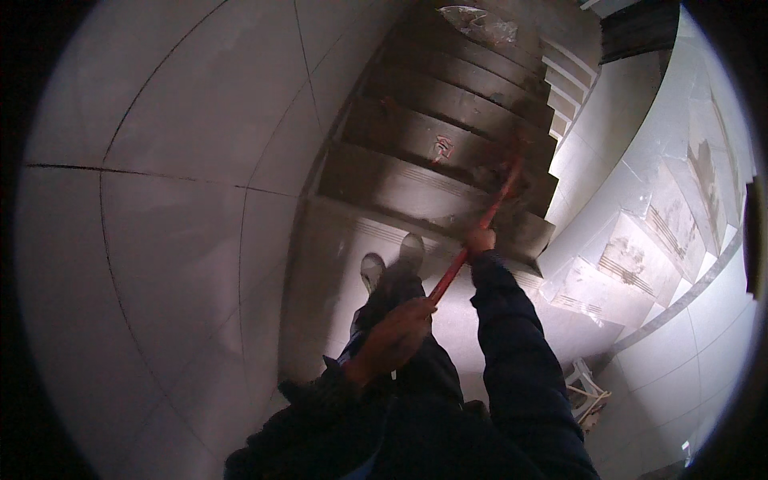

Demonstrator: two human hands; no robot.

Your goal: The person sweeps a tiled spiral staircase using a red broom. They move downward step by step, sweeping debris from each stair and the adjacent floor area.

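Observation:
A long red pole (449, 278), probably a broom handle, slants away from me over the staircase (390, 186). My left hand (393, 336) is closed around its near end, in front of my legs. Farther up the shaft my right hand (482, 240) grips it with the arm stretched out. The pole's far end is a reddish blur over the right side of the steps, so its head cannot be made out. Below my hands, both shoes (372, 271) stand on a pale landing at the top step's edge.
A tiled wall (174, 240) runs along the left. A clear plastic bag (480, 24) lies at the foot of the steps. To the right, another dusty flight (630, 258) adjoins the landing. A white stool-like object (581, 379) stands at lower right.

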